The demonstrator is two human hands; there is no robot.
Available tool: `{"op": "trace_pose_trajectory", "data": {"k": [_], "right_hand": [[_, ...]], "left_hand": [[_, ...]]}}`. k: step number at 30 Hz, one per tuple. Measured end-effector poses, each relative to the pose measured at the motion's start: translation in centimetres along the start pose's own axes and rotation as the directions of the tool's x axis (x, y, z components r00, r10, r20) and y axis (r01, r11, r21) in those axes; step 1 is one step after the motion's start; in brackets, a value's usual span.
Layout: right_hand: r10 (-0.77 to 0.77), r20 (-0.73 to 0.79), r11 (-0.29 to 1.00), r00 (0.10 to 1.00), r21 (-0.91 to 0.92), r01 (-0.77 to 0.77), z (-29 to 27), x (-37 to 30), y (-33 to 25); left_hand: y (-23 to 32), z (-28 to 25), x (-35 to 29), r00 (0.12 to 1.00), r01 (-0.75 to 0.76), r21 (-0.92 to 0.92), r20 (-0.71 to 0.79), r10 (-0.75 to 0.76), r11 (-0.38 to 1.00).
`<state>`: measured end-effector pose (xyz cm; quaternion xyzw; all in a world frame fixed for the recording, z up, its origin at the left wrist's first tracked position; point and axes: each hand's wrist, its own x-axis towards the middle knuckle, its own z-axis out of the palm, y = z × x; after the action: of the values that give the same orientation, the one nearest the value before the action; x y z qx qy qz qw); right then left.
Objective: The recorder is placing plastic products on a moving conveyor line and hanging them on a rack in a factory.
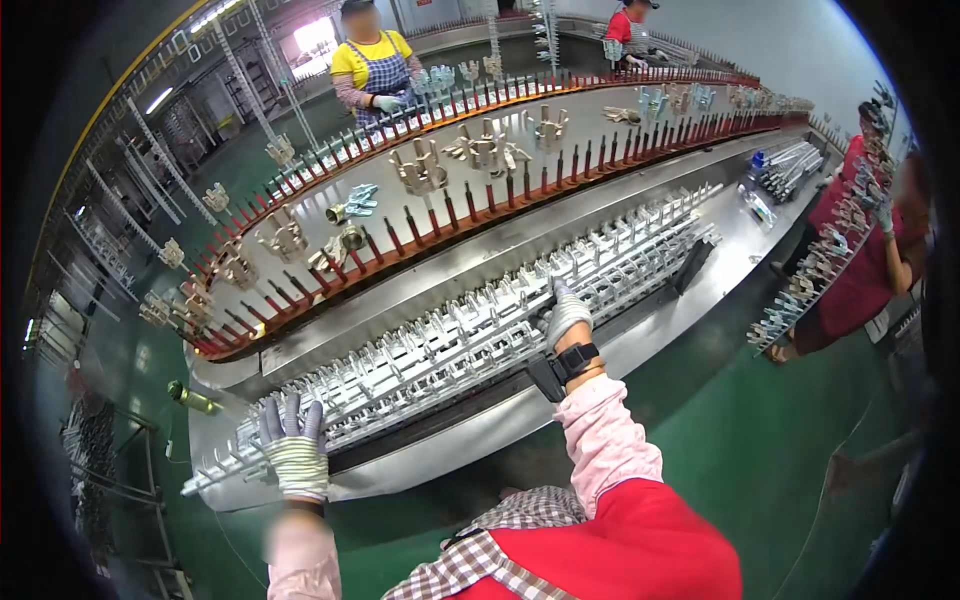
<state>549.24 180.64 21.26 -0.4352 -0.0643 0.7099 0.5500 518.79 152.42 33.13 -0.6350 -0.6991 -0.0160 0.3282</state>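
Long silver metal racks with rows of prongs lie side by side on the steel bench in front of me. My left hand, in a grey and pale striped glove, rests at their left end with its fingers stretched out and apart. Farther right, my right hand, gloved too, has its fingers curled around the near part of the racks; its fingertips are partly hidden among the prongs. A black watch-like device sits on my right wrist.
Behind the bench runs a conveyor with red-based upright pins and metal clusters. A dark support stands at the racks' right end. Bundled rods lie at far right. A person holds a loaded rack there; two people work across the conveyor.
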Motion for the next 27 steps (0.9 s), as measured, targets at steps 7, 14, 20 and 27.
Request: {"op": "trace_pose_trajectory", "data": {"k": [7, 14, 20, 27], "right_hand": [[-0.076, 0.277, 0.984, 0.958, 0.175, 0.027, -4.6, -0.9, -1.5], [0.013, 0.296, 0.998, 0.955, 0.061, -0.033, -9.6, 6.3, 0.0], [0.055, 0.159, 0.998, 0.986, 0.006, -0.057, -13.4, 12.9, -1.5], [0.011, 0.330, 0.999, 0.944, 0.027, -0.021, -14.0, 12.8, -0.3]], "left_hand": [[2.2, 1.2, 1.7, 0.964, 0.074, -0.215, 0.267, -0.014, 0.974], [7.6, 7.4, -2.2, 0.989, 0.118, -0.253, 0.112, -0.092, 0.960], [11.2, 13.3, 1.3, 0.956, 0.194, -0.168, 0.252, -0.148, 0.967], [9.2, 6.7, 1.5, 0.935, 0.282, -0.397, 0.319, -0.157, 0.873]]}}
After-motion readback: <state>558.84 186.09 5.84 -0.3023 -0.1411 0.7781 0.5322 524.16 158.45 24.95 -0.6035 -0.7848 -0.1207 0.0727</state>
